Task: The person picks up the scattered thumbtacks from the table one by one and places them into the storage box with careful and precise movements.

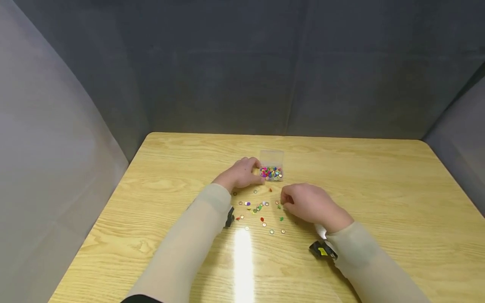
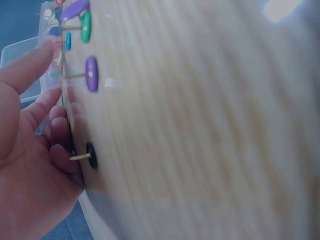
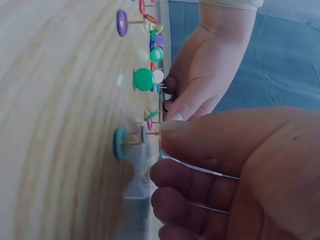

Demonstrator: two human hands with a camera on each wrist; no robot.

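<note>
On the wooden table from the head view, your left hand curled against the clear box of pushpins, your right hand pinching just beyond scattered pins, left wrist view, a black pin at your fingertips, right wrist view, thumb and finger closing on a teal pin.

Grey fabric walls enclose pale wood table; overhead glare.

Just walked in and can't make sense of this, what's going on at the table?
A person sits at a wooden table with colourful pushpins scattered on it. The left hand rests against a small clear box holding more pins. The right hand is down among the loose pins, its fingers curled at one; whether it is actually pinched is unclear.
</note>
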